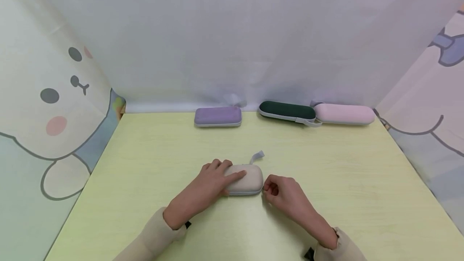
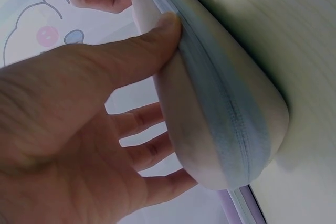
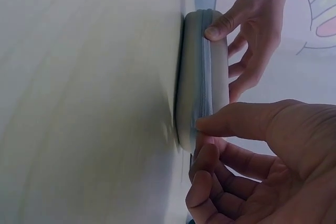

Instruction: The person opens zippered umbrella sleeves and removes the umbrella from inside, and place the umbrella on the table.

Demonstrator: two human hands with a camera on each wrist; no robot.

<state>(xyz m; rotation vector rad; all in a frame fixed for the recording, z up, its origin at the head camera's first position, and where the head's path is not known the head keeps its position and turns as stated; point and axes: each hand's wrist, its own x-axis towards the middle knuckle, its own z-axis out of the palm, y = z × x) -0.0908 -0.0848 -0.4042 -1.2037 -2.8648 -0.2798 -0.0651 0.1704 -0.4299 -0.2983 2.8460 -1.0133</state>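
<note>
A beige zippered hard case (image 1: 253,178) lies on the yellow table, its grey strap (image 1: 257,156) sticking out behind it. My left hand (image 1: 212,180) grips the case's left part from above. In the left wrist view the thumb (image 2: 163,30) presses near the grey zipper band (image 2: 218,111), while the other fingers reach over the far side. At the case's right end, my right hand (image 1: 286,192) pinches the zipper pull between thumb and curled index finger. The fingertips mostly hide the pull. Along the near side, the zipper (image 3: 205,72) looks closed.
At the table's back edge lie a purple case (image 1: 218,116), a dark green case (image 1: 288,110) and a pink case (image 1: 344,114), the last two end to end. A pale curtain (image 1: 246,43) hangs behind them, with cartoon-printed cloth at both sides.
</note>
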